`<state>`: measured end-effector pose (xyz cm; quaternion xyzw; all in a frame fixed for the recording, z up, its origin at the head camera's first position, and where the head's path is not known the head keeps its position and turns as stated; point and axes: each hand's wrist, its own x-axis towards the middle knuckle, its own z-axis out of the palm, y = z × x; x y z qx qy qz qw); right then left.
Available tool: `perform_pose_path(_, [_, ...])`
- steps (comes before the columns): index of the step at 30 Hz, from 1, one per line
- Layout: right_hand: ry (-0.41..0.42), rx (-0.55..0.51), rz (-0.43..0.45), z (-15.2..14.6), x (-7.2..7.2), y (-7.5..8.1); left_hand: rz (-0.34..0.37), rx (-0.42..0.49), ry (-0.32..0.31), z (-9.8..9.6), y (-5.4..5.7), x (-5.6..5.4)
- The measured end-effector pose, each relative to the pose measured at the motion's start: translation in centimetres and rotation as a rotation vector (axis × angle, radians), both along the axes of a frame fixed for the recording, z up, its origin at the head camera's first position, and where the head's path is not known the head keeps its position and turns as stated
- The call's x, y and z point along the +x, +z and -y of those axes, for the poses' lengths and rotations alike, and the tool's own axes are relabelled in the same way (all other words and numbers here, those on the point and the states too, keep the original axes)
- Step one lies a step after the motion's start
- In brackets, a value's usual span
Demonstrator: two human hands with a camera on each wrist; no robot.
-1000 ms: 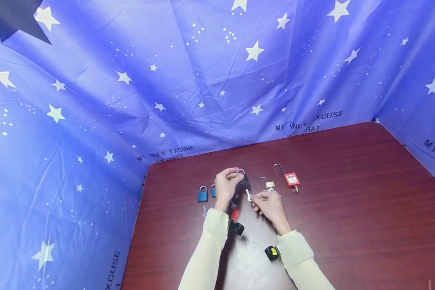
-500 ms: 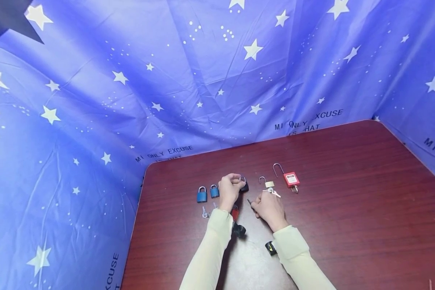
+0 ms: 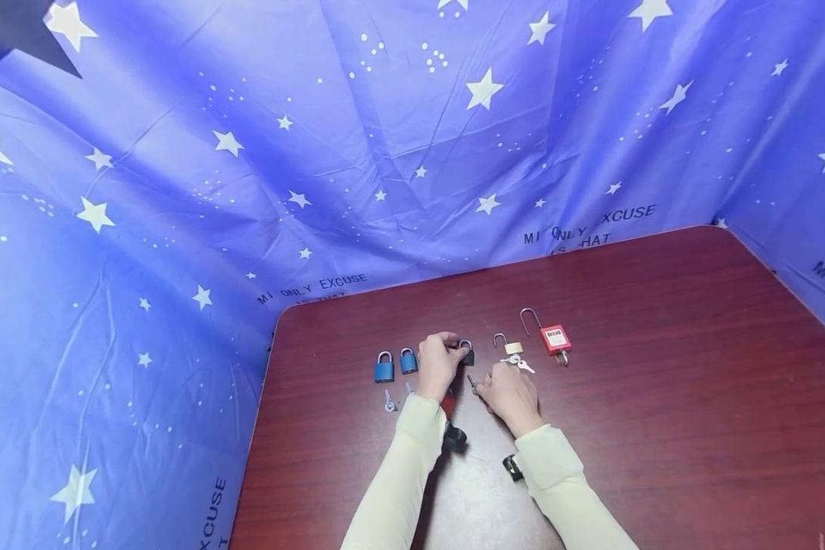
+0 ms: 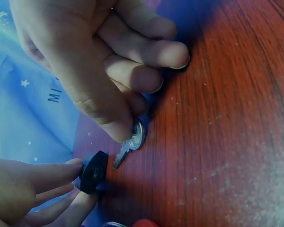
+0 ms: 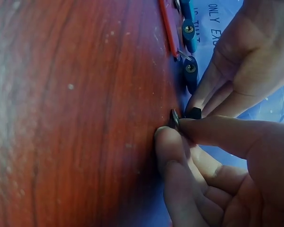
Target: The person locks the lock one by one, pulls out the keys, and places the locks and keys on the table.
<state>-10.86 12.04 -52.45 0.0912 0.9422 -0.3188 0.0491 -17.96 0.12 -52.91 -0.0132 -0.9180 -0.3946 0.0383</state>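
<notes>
Black padlock (image 3: 468, 358) with curved metal shackle (image 3: 465, 343) is pinched by the left hand (image 3: 438, 364). Toothed silver key (image 4: 132, 143) is pinched by the right hand (image 3: 512, 397), near the padlock but apart. Two blocky blue padlocks (image 3: 383, 372) are set on the glossy wood-grained table (image 3: 660, 367).

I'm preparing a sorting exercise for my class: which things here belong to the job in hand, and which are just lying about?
Apparently in use:
black padlock, in the left hand
key, in the right hand

Apparently lying about:
two blue padlocks
loose keys
brass-coloured padlock
red padlock
red tag
</notes>
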Motion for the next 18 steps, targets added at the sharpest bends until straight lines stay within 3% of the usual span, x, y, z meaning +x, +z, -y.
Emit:
perform_pose_path(9, [0.013,-0.022,-0.009,-0.5,0.3,0.2,-0.024,-0.150,-0.011,-0.1,0.2,0.2])
perform_pose_path(15, [-0.031,-0.002,-0.112,-1.7,0.3,0.5,-0.041,-0.200,-0.015,-0.2,0.8,0.5])
perform_pose_path(18, [-0.055,-0.017,-0.164,-2.5,0.2,0.7,-0.042,-0.170,-0.036,-0.6,1.3,0.7])
